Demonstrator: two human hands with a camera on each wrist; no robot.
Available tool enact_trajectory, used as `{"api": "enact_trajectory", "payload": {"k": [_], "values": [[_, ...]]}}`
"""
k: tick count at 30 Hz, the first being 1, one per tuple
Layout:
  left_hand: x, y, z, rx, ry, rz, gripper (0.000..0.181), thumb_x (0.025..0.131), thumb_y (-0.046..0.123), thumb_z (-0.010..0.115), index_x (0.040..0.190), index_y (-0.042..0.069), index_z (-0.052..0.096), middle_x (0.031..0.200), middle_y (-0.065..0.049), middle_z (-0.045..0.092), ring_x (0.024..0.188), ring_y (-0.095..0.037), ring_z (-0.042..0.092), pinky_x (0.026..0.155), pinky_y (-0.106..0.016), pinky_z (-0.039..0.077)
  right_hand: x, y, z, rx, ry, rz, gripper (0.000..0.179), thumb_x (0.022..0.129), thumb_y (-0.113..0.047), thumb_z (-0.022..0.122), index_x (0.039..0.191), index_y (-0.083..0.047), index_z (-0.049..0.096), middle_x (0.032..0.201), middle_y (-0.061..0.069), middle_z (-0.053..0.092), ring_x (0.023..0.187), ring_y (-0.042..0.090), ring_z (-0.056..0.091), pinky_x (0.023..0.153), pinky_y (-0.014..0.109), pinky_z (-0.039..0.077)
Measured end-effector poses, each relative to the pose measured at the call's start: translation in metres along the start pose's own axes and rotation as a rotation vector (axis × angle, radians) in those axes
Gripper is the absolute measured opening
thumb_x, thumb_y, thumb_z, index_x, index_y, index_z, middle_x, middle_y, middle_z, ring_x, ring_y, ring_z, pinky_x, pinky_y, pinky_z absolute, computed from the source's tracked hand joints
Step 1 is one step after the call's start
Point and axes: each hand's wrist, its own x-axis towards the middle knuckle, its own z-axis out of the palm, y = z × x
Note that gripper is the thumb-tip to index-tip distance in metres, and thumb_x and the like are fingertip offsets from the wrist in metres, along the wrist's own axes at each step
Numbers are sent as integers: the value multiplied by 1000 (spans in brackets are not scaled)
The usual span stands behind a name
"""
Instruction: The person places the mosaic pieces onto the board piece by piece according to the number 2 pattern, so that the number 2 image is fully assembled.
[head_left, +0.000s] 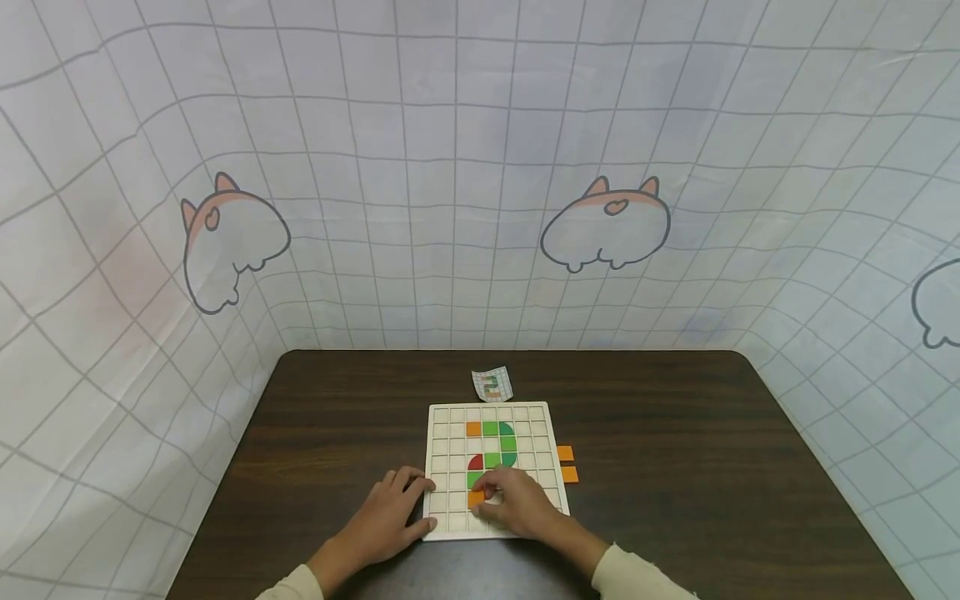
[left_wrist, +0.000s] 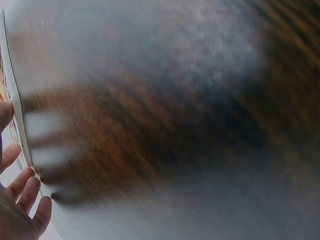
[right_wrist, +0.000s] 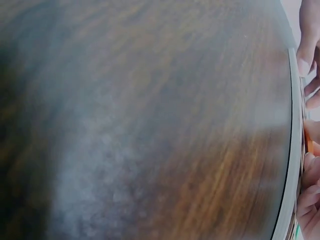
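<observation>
On the table lies a cream gridded board (head_left: 534, 437). A winding line of tiles runs across it: an orange square (head_left: 473, 428) at the far end, several green squares (head_left: 490, 428), dark green rounded pieces (head_left: 510, 459) and a red rounded piece (head_left: 476, 462). My right hand (head_left: 519, 504) pinches another orange square tile (head_left: 476, 500) between thumb and fingers, low on the board below a green square. That tile's orange edge also shows in the right wrist view. My left hand (head_left: 387, 517) rests at the board's left edge, thumb and fingers spread and touching the rim.
Two loose orange tiles (head_left: 567, 463) lie just right of the board. Behind it is a small curled paper card (head_left: 492, 384) printed with a similar winding pattern. The dark wooden table (head_left: 675, 442) is enclosed by a white gridded curtain (head_left: 480, 167) at the back and sides.
</observation>
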Motion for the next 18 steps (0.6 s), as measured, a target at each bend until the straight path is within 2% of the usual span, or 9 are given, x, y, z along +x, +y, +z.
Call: {"api": "enact_trajectory", "payload": {"k": [8,18], "values": [[0,2,-2,-2,4,-1,42,93,45,70,125,20,59,133,-6,52,116,-25,52,94,-53,46,0,-2,-2,-6,-23,27,20,85,-25,81,102,-15,77,88,-7,64,81,3,56,75,23,47],[0,3,-2,-3,14,0,42,93,42,71,126,19,59,132,-6,52,117,-26,52,93,-52,46,0,0,-3,19,-19,4,18,88,-22,79,102,-12,76,91,-4,66,84,9,60,78,26,49]]}}
